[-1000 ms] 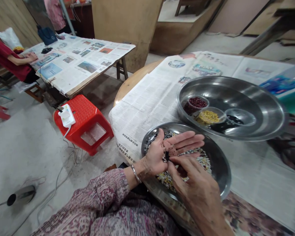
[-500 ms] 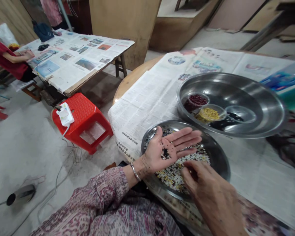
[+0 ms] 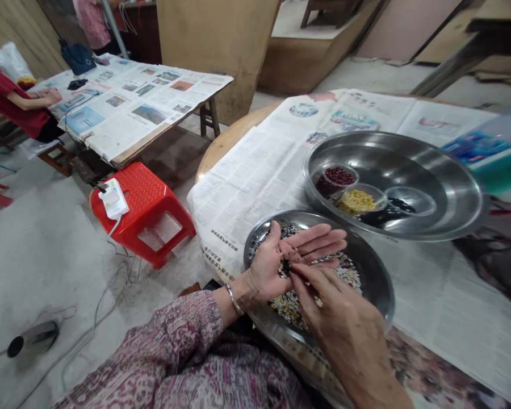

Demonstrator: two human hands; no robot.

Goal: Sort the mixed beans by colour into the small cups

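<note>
The left hand [image 3: 266, 267] lay palm up and open above a steel plate [image 3: 377, 278], with a small heap of black beans [image 3: 286, 267] in its palm. The right hand [image 3: 344, 329] was just below it, its fingertips [image 3: 298, 270] drawn together at that heap; whether they clamped a bean, I could not tell. Under both hands, mixed beans [image 3: 289, 307] covered the plate. Just beyond the fingers sat a larger steel basin [image 3: 447, 218], its rim near the plate's. Inside it were a small bowl of red beans [image 3: 338, 177], a small bowl of yellow beans [image 3: 357, 201], a clear bowl [image 3: 411, 200] and loose dark beans [image 3: 387, 215]. Newspaper [image 3: 247, 193] lay beneath the plate and basin. A bangle [image 3: 234, 299] circled the left wrist. Left of the plate stood a red stool [image 3: 140, 213].
</note>
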